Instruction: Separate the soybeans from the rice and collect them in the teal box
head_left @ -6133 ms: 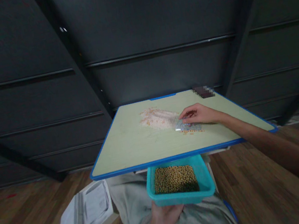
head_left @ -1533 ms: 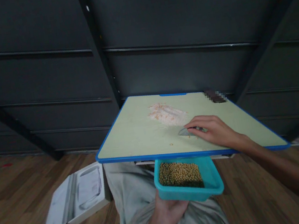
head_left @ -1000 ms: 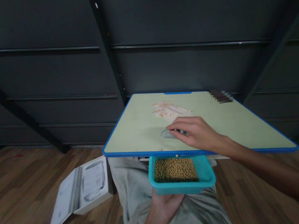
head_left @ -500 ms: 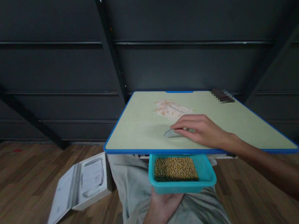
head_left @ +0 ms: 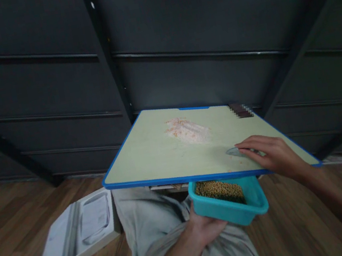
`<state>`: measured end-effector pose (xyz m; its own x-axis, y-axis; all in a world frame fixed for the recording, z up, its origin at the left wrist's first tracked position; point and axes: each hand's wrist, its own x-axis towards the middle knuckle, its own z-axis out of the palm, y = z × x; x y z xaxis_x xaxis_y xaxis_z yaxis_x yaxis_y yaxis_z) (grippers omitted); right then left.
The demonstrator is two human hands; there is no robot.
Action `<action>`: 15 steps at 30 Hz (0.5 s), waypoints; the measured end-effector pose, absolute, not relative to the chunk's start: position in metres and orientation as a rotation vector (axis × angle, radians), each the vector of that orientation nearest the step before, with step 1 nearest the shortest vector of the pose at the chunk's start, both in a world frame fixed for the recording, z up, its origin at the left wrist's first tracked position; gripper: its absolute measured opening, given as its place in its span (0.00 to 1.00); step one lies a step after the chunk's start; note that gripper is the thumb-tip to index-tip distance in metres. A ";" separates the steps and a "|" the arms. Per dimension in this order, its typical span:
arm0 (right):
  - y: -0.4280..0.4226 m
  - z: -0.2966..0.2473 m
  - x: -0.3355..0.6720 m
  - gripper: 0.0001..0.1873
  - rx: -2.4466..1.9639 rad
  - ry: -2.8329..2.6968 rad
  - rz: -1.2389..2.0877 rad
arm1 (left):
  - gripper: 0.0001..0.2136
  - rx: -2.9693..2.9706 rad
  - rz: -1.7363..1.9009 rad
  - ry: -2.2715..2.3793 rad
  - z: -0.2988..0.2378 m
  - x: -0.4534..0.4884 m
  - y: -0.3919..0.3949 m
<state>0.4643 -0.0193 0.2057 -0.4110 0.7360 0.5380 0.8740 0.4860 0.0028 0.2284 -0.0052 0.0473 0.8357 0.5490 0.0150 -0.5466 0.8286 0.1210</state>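
Observation:
My left hand (head_left: 204, 225) supports a turquoise plastic tub (head_left: 228, 210) from below, its fingers mostly hidden under it. In the tub lies a block-like mass of small round golden beads or grains (head_left: 220, 191). The tub sits just under the near edge of a pale green tabletop with a blue rim (head_left: 142, 155). Over the right part of the top, my right hand (head_left: 269, 150) pinches a thin, curved greyish piece (head_left: 235, 152), whose kind I cannot make out, close to the surface. A few orange crumbs lie beside it. A whitish-pink spread of fine bits (head_left: 188, 131) lies farther back.
A dark, pixelated item (head_left: 241, 110) rests at the far right of the tabletop. On the wooden floor (head_left: 6, 245) to the left, an open white box (head_left: 91, 221) holds papers. A dark panelled wall (head_left: 171, 17) stands behind the table, and my knees are under it.
My right hand has moved right and nearer the table's edge with the greyish piece. The tub has shifted right and tilted in my left hand. The view has turned slightly.

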 end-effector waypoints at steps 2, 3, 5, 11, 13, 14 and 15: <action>-0.024 0.204 0.459 0.10 -1.317 -2.282 -0.402 | 0.23 0.130 0.569 -0.006 0.054 0.236 -0.005; -0.027 0.203 0.455 0.10 -1.316 -2.287 -0.393 | 0.24 0.134 0.563 -0.010 0.056 0.238 -0.005; -0.033 0.201 0.445 0.11 -1.319 -2.299 -0.366 | 0.24 0.139 0.555 0.003 0.056 0.242 -0.004; -0.038 0.205 0.427 0.13 -1.278 -2.288 -0.304 | 0.23 0.137 0.567 0.035 0.051 0.240 -0.006; -0.033 0.209 0.427 0.13 -1.252 -2.239 -0.304 | 0.24 0.133 0.564 0.013 0.054 0.238 -0.007; -0.030 0.211 0.428 0.12 -1.240 -2.214 -0.306 | 0.24 0.130 0.560 -0.002 0.055 0.237 -0.008; -0.027 0.212 0.428 0.12 -1.227 -2.193 -0.307 | 0.24 0.127 0.554 -0.017 0.056 0.237 -0.008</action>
<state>0.4284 -0.0274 0.2124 -0.3925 0.6945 0.6031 0.8333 0.5460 -0.0864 0.2368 -0.0078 0.0565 0.8505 0.5235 0.0501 -0.5256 0.8428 0.1162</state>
